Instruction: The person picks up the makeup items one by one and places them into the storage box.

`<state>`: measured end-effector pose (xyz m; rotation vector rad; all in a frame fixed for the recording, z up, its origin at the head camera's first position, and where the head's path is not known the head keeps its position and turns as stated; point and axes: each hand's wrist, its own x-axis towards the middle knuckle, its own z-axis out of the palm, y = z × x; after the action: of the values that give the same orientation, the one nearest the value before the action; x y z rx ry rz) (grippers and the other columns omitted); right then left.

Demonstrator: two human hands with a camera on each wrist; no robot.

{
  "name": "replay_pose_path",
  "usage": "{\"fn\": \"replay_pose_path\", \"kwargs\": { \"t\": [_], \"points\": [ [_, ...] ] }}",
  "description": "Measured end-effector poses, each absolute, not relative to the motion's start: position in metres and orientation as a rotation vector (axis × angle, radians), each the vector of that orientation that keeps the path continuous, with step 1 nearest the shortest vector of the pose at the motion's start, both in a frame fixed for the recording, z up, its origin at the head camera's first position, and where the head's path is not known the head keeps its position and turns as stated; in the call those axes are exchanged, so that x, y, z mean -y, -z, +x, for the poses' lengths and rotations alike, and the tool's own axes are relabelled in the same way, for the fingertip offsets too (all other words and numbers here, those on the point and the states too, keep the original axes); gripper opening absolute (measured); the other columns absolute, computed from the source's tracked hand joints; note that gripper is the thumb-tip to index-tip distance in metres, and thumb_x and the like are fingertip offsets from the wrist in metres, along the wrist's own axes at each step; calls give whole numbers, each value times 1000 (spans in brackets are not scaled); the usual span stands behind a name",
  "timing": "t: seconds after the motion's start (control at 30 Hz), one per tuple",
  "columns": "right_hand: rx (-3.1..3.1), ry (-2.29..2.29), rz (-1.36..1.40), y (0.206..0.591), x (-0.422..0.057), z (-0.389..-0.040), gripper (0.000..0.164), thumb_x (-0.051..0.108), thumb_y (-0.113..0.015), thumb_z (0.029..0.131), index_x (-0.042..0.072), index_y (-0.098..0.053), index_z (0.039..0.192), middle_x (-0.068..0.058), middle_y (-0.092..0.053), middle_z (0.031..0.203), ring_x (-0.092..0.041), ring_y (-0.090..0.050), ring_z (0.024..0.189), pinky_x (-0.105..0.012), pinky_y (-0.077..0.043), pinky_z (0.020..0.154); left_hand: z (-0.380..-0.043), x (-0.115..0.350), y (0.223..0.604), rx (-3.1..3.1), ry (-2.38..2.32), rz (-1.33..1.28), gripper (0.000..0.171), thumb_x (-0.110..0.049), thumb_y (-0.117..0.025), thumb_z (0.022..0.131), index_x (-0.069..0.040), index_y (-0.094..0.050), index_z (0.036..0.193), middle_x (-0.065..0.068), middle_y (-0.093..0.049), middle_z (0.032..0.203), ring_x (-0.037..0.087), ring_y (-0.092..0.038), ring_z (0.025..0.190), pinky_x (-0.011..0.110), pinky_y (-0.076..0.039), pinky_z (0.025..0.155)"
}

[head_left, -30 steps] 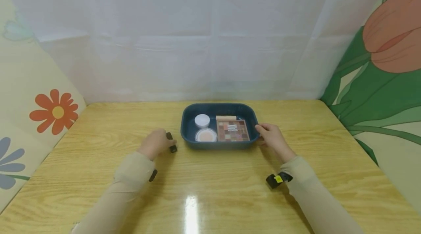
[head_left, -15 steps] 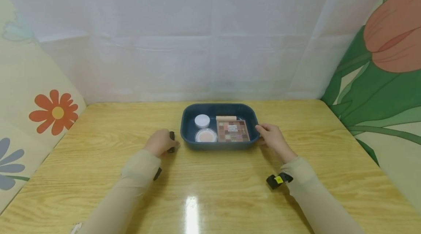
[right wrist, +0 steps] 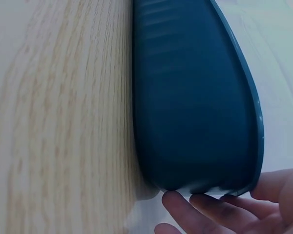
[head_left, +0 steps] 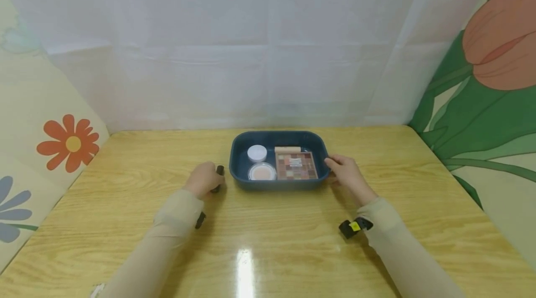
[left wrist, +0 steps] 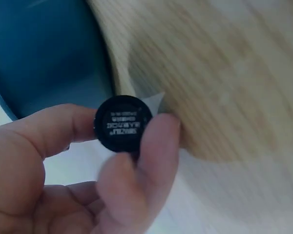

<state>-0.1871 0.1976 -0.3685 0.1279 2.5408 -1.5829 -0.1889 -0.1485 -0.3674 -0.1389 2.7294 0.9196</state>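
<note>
My left hand (head_left: 203, 180) pinches a black lipstick tube (left wrist: 120, 126) between thumb and fingers, just left of a dark blue tray (head_left: 280, 186). Printed lettering marks the tube's round end in the left wrist view. At the tray's right end, my right hand (head_left: 346, 175) grips the rim with the thumb, its fingers against the outer wall. Inside the tray lie a white round jar (head_left: 257, 153), a round powder compact (head_left: 262, 172), a pinkish tube (head_left: 287, 149) and an eyeshadow palette (head_left: 297, 166).
The tray stands towards the back of a wooden table (head_left: 272, 233), before a white cloth (head_left: 259, 56). Painted flower panels flank both sides. A small white object (head_left: 97, 290) shows beside the left sleeve at the bottom edge.
My left hand has moved slightly right and up, closer to the tray, with the lipstick tube tilting in it. My right hand and the tray have stayed in place.
</note>
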Motion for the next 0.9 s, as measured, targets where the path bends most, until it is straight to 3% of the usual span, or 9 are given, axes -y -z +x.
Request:
{"fn": "replay_pose_path", "kwargs": {
  "t": [0.13, 0.37, 0.7, 0.9],
  "points": [
    [-2526, 1576, 132, 367, -197, -187, 48, 19, -41, 105, -10, -37, 143, -31, -43, 141, -32, -59, 103, -44, -56, 80, -188, 150, 367, -2726, -979, -154, 17, -6, -62, 87, 6, -53, 92, 16, -55, 83, 22, -56, 64, 29, -54, 53],
    [-2537, 1580, 136, 366, -197, -187, 49, 20, -42, 105, -11, -37, 143, -32, -42, 140, -26, -62, 93, -44, -57, 78, -188, 151, 365, -2749, -1065, -96, 22, -11, -62, 89, 6, -61, 75, 14, -63, 71, 16, -59, 51, 25, -51, 50],
    [-2545, 1587, 144, 369, -197, -189, 45, 18, -43, 105, -11, -42, 139, -30, -48, 135, -22, -60, 90, -42, -57, 77, -188, 154, 348, -2746, -1190, -65, 27, -12, -58, 91, 14, -66, 96, 20, -69, 79, 21, -64, 59, 28, -52, 54],
    [-2550, 1574, 132, 369, -199, -188, 45, 19, -42, 105, -11, -43, 139, -30, -47, 135, -22, -59, 91, -40, -57, 76, -194, 147, 340, -2773, -1146, -29, 26, -14, -60, 91, 10, -67, 86, 17, -69, 76, 33, -69, 69, 29, -54, 54]
  ]
}}
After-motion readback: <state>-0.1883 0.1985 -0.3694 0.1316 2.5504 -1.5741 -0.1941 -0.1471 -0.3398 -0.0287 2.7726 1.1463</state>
